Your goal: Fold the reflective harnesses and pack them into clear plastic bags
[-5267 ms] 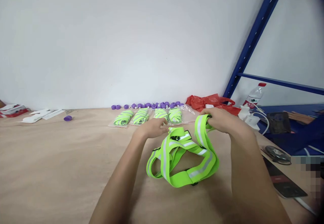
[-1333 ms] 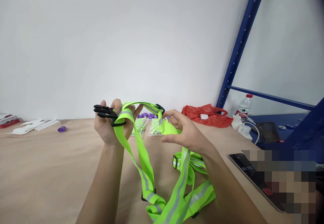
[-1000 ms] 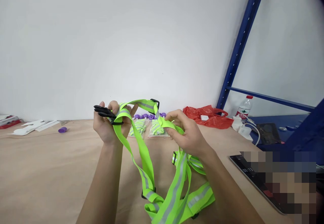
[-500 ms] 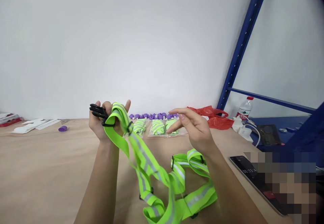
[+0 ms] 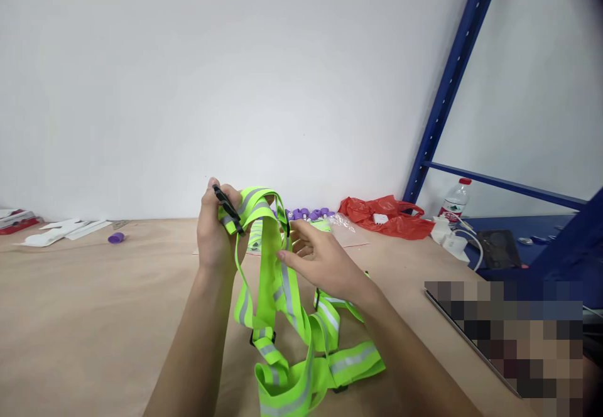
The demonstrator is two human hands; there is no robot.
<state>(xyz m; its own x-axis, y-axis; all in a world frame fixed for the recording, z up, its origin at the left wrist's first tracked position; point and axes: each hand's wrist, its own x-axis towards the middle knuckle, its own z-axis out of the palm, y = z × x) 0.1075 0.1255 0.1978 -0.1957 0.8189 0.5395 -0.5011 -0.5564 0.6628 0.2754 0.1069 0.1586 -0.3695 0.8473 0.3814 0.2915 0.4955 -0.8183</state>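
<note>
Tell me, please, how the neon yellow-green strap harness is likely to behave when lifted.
The strap harness is probably floppy, since it drapes in loose loops below the left hand. It is likely light for its size, as the bands look thin and flat. The loops may tangle, since several bands cross, but the black buckle looks stiffer.

Red plast. bag point(image 5: 402, 213), btl point(image 5: 455, 202), blue frame point(image 5: 450, 84)

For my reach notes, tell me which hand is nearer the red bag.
Right. The right hand is left of the red bag, nearer the camera; the left hand is farther left, holding the strap.
</note>
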